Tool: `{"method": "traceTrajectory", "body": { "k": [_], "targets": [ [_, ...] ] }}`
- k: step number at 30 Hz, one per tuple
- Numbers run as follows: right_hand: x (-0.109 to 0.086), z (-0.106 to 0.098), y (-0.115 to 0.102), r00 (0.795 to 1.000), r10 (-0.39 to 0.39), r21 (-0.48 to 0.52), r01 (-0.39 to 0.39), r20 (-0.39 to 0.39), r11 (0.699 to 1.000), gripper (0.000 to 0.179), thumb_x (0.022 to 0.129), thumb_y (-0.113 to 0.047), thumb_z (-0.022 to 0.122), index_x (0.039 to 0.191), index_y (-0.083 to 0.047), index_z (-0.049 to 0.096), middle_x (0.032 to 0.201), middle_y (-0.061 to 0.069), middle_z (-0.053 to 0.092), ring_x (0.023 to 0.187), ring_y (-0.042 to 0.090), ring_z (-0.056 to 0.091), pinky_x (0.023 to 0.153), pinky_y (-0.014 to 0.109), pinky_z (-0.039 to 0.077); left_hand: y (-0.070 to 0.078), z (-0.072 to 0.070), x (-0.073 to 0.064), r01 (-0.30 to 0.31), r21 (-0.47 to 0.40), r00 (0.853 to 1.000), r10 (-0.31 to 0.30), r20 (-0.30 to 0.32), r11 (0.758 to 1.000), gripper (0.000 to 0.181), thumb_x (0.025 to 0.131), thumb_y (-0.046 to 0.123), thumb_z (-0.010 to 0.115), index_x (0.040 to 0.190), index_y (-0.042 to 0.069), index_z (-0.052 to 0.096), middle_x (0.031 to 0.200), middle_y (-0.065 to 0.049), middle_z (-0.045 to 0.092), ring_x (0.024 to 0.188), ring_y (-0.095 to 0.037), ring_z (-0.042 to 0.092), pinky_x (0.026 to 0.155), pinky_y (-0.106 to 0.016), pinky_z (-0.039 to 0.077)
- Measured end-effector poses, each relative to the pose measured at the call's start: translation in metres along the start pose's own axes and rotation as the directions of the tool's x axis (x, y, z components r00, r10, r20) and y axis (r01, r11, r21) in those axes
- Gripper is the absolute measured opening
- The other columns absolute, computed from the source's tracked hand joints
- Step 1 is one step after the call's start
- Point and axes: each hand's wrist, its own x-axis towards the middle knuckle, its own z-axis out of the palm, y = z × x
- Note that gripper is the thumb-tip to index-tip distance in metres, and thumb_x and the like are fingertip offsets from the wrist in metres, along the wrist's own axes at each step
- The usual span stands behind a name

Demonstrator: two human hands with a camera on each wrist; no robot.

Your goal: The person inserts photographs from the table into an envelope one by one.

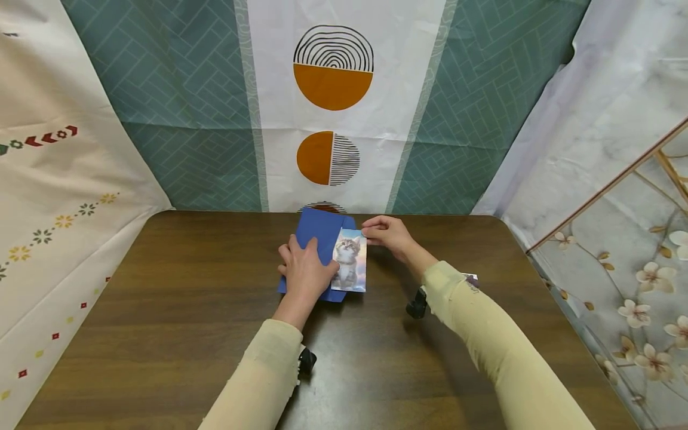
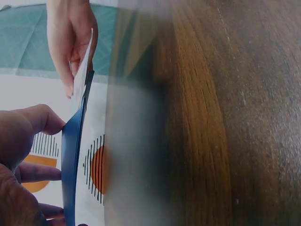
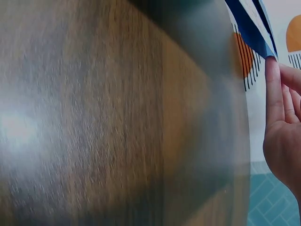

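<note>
A blue envelope [image 1: 321, 224] is held up near the table's back edge; in the left wrist view it shows almost edge-on, above the tabletop. My left hand [image 1: 306, 272] spreads over it and grips it, fingers toward its left side and thumb beside a picture card. That card [image 1: 349, 263] shows a fluffy kitten against a pastel sky and overlaps the envelope's right part. With thumb and fingertips, my right hand [image 1: 391, 235] pinches the card at its upper right corner. In the right wrist view the right hand [image 3: 284, 108] meets the corner from below.
Under the right forearm, another small printed piece [image 1: 471, 278] peeks out, mostly hidden by the sleeve. The brown wooden table [image 1: 204, 334] is bordered by a patterned curtain [image 1: 333, 197] at the back and printed cloths at both sides. Black wrist cameras sit on both cuffs.
</note>
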Motion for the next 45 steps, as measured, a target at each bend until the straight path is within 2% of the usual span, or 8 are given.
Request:
{"method": "traceTrajectory", "body": {
  "k": [7, 13, 21, 26, 30, 38, 45],
  "targets": [
    [0.001, 0.017, -0.002, 0.999, -0.013, 0.017, 0.014, -0.034, 1.000, 0.027, 0.099, 0.004, 0.072, 0.123, 0.015, 0.067, 0.092, 0.001, 0.074, 0.083, 0.012, 0.074, 0.078, 0.030, 0.063, 0.001, 0.001, 0.000, 0.011, -0.003, 1.000, -0.011, -0.003, 1.000, 0.075, 0.093, 0.041, 0.080, 0.153, 0.004, 0.057, 0.168, -0.033, 0.023, 0.150, -0.053, 0.021, 0.107, -0.076, 0.034],
    [0.000, 0.028, -0.004, 0.999, -0.026, 0.014, 0.026, -0.044, 1.000, 0.024, 0.098, 0.005, 0.072, 0.121, 0.014, 0.068, 0.091, 0.004, 0.074, 0.080, 0.012, 0.074, 0.079, 0.032, 0.064, 0.002, 0.002, 0.001, 0.013, -0.010, 1.000, -0.013, -0.002, 1.000, 0.075, 0.092, 0.041, 0.081, 0.153, 0.004, 0.057, 0.168, -0.033, 0.024, 0.150, -0.054, 0.020, 0.108, -0.077, 0.034],
    [0.001, 0.032, -0.005, 0.999, -0.045, 0.000, 0.045, -0.023, 0.999, 0.026, 0.098, 0.004, 0.073, 0.121, 0.014, 0.068, 0.094, 0.005, 0.074, 0.080, 0.014, 0.075, 0.079, 0.033, 0.064, 0.000, 0.000, 0.001, 0.011, -0.011, 1.000, -0.011, -0.005, 1.000, 0.073, 0.094, 0.040, 0.079, 0.153, 0.004, 0.057, 0.168, -0.033, 0.024, 0.150, -0.054, 0.021, 0.107, -0.077, 0.034],
    [-0.004, 0.029, -0.009, 0.998, -0.054, -0.053, 0.054, -0.009, 0.997, 0.028, 0.099, 0.000, 0.074, 0.123, 0.013, 0.069, 0.101, 0.013, 0.076, 0.080, 0.016, 0.076, 0.082, 0.039, 0.064, -0.002, -0.001, 0.001, 0.012, -0.019, 1.000, -0.012, -0.003, 1.000, 0.073, 0.094, 0.040, 0.079, 0.154, 0.005, 0.057, 0.168, -0.033, 0.023, 0.150, -0.054, 0.020, 0.108, -0.078, 0.033],
    [-0.006, 0.025, -0.011, 0.999, -0.034, -0.070, 0.034, 0.004, 0.997, 0.026, 0.099, -0.001, 0.074, 0.120, 0.014, 0.069, 0.101, 0.017, 0.077, 0.079, 0.017, 0.076, 0.081, 0.041, 0.065, -0.002, -0.003, 0.001, 0.012, -0.029, 1.000, -0.012, -0.012, 1.000, 0.073, 0.093, 0.039, 0.079, 0.154, 0.005, 0.057, 0.168, -0.033, 0.024, 0.150, -0.053, 0.020, 0.108, -0.078, 0.033],
    [-0.012, 0.021, -0.010, 0.994, 0.061, -0.029, -0.059, 0.094, 0.998, 0.023, 0.100, 0.002, 0.071, 0.117, 0.018, 0.067, 0.088, 0.012, 0.078, 0.072, 0.017, 0.076, 0.071, 0.033, 0.064, -0.001, -0.003, 0.000, 0.012, -0.042, 1.000, -0.013, -0.022, 0.999, 0.072, 0.093, 0.038, 0.079, 0.153, 0.005, 0.057, 0.168, -0.033, 0.025, 0.149, -0.052, 0.021, 0.108, -0.077, 0.034],
    [-0.015, 0.021, -0.009, 0.989, 0.072, -0.040, -0.067, 0.131, 0.997, 0.023, 0.102, 0.001, 0.070, 0.118, 0.016, 0.067, 0.092, 0.013, 0.079, 0.075, 0.016, 0.077, 0.073, 0.034, 0.065, 0.002, -0.004, 0.000, 0.016, -0.050, 1.000, -0.017, -0.018, 0.999, 0.072, 0.093, 0.038, 0.079, 0.154, 0.006, 0.056, 0.168, -0.032, 0.024, 0.150, -0.052, 0.020, 0.109, -0.078, 0.032]
  ]
}}
